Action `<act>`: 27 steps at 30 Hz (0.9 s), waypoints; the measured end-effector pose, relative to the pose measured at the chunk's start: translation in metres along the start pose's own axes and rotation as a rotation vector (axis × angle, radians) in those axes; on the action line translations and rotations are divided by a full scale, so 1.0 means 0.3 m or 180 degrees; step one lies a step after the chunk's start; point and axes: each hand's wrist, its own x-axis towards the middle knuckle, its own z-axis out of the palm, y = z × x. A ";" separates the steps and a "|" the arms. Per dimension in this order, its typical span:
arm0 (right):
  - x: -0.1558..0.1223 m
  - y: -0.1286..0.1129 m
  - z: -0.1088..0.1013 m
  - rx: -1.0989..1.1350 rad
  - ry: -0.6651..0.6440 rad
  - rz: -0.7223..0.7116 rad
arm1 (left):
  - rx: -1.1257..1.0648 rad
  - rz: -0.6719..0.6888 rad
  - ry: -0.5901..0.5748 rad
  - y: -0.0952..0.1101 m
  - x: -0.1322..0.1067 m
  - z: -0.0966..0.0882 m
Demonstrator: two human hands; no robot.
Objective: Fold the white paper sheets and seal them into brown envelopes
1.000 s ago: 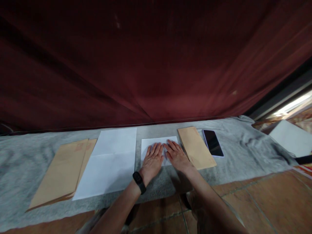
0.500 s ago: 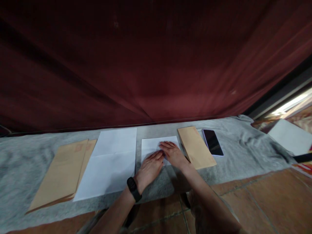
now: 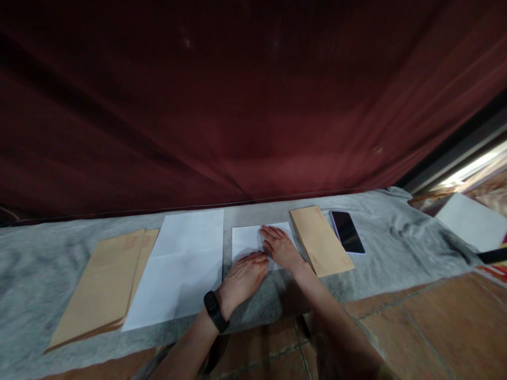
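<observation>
A folded sheet of white paper point(image 3: 247, 237) lies on the grey cloth in front of me. My left hand point(image 3: 244, 274) rests flat on its near left part, fingers stretched out, with a black band on the wrist. My right hand point(image 3: 280, 247) lies palm down across its right half, fingers extended toward the upper left. Both hands press on the sheet and cover much of it; their fingertips are a little apart. Left of it is a larger white sheet point(image 3: 186, 269) with a crease across it. A brown envelope point(image 3: 320, 240) lies just right of the folded paper.
Several brown envelopes point(image 3: 101, 285) overlap at the far left, partly beside the large sheet. A phone point(image 3: 348, 232) with a pale purple case is at the right. The grey cloth point(image 3: 400, 243) meets a dark red curtain point(image 3: 245, 132) behind. A white object point(image 3: 473, 221) stands at far right.
My left hand has slid slightly down toward the near edge of the folded paper. My right hand has shifted a little to the right. The view has moved slightly.
</observation>
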 end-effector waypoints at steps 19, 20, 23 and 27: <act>-0.025 0.071 -0.008 0.0331 -0.0321 0.0095 | -0.0137 0.0214 0.0009 -0.056 -0.024 0.036; -0.026 0.072 -0.008 0.0321 -0.0321 0.0106 | -0.0143 0.0217 -0.0009 -0.058 -0.025 0.036; -0.027 0.066 -0.008 0.0269 -0.0252 0.0162 | -0.0147 0.0293 -0.0045 -0.060 -0.028 0.032; -0.020 0.051 -0.003 0.0160 -0.0123 0.0196 | -0.0132 0.0420 -0.0124 -0.055 -0.031 0.018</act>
